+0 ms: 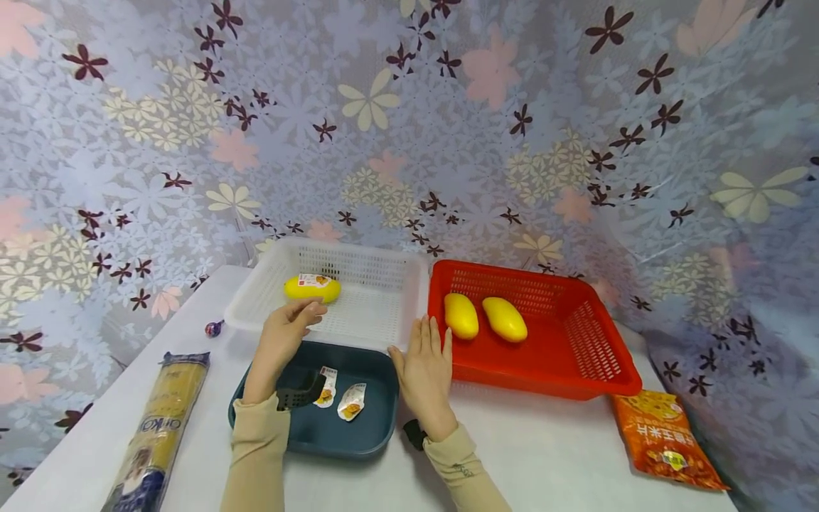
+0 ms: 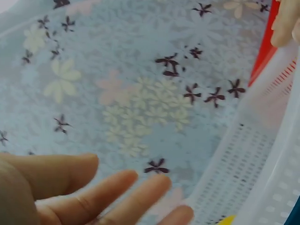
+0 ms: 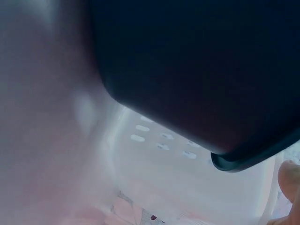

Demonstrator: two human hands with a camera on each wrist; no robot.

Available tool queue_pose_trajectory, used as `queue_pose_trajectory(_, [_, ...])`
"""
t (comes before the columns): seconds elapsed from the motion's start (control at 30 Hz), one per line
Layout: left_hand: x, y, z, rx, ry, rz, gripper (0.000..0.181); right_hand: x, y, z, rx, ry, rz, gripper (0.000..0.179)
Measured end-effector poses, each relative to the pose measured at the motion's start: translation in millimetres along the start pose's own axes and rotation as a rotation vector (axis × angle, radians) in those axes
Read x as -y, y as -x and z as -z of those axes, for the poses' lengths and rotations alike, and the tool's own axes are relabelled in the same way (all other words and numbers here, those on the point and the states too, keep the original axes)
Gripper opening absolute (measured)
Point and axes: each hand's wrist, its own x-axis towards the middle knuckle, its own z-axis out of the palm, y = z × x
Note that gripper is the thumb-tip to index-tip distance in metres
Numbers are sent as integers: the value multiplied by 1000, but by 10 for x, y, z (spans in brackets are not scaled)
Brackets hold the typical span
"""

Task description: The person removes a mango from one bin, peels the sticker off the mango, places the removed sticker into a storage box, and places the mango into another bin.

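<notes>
My left hand hovers over the near edge of the white basket, close to a yellow mango with a printed label. In the left wrist view, nothing lies between its loosely extended fingers. My right hand reaches with straight fingers to where the white basket and the red basket meet; whether it touches a rim is unclear. Inside the red basket, two yellow mangoes lie side by side. A dark teal basin stands in front, holding two small printed packets.
To the left, a long pasta pack lies on the white table, with a wrapped lollipop beyond it. An orange snack bag is at the right, beside the red basket. Flowered cloth hangs behind everything.
</notes>
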Motion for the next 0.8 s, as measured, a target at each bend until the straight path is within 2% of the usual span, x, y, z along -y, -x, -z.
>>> queue_pose_trajectory(0.13, [70,-220,27,106,103,-32,45,-13,-6,-3,2,14,-11,63])
queue_pose_trajectory(0.23, [125,-356,78,163,171,-42,48,0,-3,0,29,10,-12,64])
queue_pose_trajectory(0.37, [127,-558,207,228,224,-67,54,13,-11,-3,59,16,-19,65])
queue_pose_trajectory(0.43, [109,-687,275,254,214,-73,56,11,-13,-6,65,22,-21,65])
queue_pose_trajectory(0.53, [97,-904,333,292,147,-48,57,4,-12,-10,61,29,-20,65])
queue_pose_trajectory(0.63, [132,-1118,332,344,71,4,58,-1,-8,-7,40,28,-15,65])
queue_pose_trajectory(0.7, [167,-1236,311,378,77,50,59,-1,-2,-8,29,25,-8,65])
queue_pose_trajectory(0.8, [248,-1358,287,402,141,120,62,7,17,-7,10,28,4,65])
